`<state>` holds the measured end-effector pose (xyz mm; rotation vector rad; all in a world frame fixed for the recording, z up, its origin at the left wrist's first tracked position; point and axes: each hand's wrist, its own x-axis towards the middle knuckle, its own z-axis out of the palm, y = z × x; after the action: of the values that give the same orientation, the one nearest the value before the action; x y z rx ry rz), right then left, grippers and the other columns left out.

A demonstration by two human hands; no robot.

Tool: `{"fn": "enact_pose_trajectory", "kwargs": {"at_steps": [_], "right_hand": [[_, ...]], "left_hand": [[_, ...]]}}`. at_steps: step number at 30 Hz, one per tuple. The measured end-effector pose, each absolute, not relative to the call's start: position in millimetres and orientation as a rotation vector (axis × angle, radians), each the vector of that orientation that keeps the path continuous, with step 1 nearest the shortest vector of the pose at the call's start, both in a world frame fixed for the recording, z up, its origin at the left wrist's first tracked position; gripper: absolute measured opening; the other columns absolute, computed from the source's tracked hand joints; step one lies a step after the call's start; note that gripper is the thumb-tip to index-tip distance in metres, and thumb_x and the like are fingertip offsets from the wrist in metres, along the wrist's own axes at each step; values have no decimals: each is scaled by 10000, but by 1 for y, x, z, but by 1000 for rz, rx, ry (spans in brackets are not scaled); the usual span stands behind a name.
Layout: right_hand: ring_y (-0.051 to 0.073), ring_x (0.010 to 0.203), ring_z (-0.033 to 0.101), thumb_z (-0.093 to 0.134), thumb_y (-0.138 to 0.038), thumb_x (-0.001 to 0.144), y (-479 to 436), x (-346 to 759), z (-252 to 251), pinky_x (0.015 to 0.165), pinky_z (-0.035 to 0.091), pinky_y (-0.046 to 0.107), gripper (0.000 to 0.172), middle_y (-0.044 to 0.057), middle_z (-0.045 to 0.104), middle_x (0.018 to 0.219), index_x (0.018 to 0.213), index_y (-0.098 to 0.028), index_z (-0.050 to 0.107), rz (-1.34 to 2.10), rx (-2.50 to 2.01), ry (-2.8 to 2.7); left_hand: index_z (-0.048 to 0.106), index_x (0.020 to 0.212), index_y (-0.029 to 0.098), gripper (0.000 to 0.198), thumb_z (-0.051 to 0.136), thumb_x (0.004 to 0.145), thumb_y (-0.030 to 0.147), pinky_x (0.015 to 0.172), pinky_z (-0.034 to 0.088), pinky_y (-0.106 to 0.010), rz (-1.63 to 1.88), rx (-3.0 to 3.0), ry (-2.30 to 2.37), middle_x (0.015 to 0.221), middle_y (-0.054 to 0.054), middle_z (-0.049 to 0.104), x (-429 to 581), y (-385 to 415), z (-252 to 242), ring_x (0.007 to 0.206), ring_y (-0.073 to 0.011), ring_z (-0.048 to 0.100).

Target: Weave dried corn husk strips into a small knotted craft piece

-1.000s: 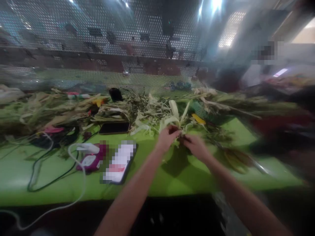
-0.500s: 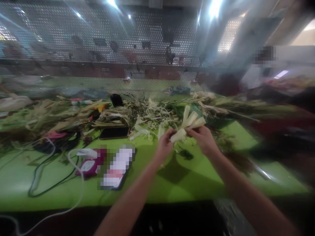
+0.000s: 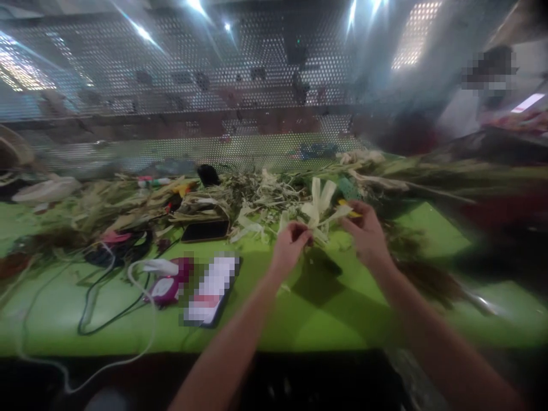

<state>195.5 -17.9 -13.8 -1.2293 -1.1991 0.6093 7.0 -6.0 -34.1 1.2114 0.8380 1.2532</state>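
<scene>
My left hand (image 3: 291,244) pinches the base of a flower-like bunch of pale dry husk strips (image 3: 319,200), held above the green table (image 3: 274,325). The strips fan upward and to the right. My right hand (image 3: 363,231) is beside the bunch with its thumb and fingers closed at the tip of its right-hand strip. A small yellow thing (image 3: 354,213) shows by those fingers; I cannot tell whether it is held or lies behind. Past the hands, a heap of dry husk scraps (image 3: 274,191) spreads along the back.
On the left lie a lit phone (image 3: 214,291), a dark phone (image 3: 205,230), a purple item (image 3: 165,288) and a white cable (image 3: 154,319). A shiny blade-like thing (image 3: 483,302) lies at right. Behind stands a perforated metal screen (image 3: 240,57). A person (image 3: 466,120) is at far right.
My right hand has drawn slightly outward from the bunch, and the strips now stand more upright and spread. The yellow thing has come into sight. The whole view has shifted a little.
</scene>
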Motion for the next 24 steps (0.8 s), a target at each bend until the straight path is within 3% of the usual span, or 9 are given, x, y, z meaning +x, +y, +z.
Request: {"fn": "enact_pose_trajectory", "kwargs": {"at_steps": [2,4,9,14,19,24], "right_hand": [[146,727,556,739,-349,784,-23,199,-8,625,486,279,465,70,602,1128,1204,-225,583,360,-1209,-1276],[141,706,554,722,-290,803,-31,195,-4,633,488,279,324,56,612,1069,1109,-227,634,265,-1173,-1425],[140,670,555,654,-141,797,-40,180,-5,629,484,270,174,27,656,907,952,-215,682,209,-1086,-1664],[178,775,646,669,-189,849,-40,177,-8,710,523,295,48,30,705,855,853,-218,707,269,-994,-1698],[203,866,690,669,-199,857,-38,177,-15,781,550,320,83,51,734,945,879,-239,738,376,-935,-1905],[222,931,680,595,-131,846,-33,184,-14,841,538,357,204,63,737,995,913,-236,757,306,-1020,-1912]], "left_hand": [[558,797,175,274,734,743,377,658,492,-264,1253,1237,868,663,14,627,9,-5,-39,608,-114,603],[566,793,176,269,734,739,378,635,487,-262,1284,1246,870,677,13,623,10,-5,-42,604,-113,589],[577,790,176,240,714,776,372,634,474,-261,1237,1402,922,689,2,640,13,-9,-46,626,-122,603],[550,783,169,311,736,751,416,642,478,-265,1191,1223,886,653,3,638,15,-12,-44,594,-118,599],[555,783,155,326,770,703,387,641,492,-244,1281,943,804,662,35,592,18,-14,-40,586,-86,566],[565,824,154,322,779,697,358,715,521,-279,1216,991,809,733,8,635,16,-10,-39,666,-110,609]]}}
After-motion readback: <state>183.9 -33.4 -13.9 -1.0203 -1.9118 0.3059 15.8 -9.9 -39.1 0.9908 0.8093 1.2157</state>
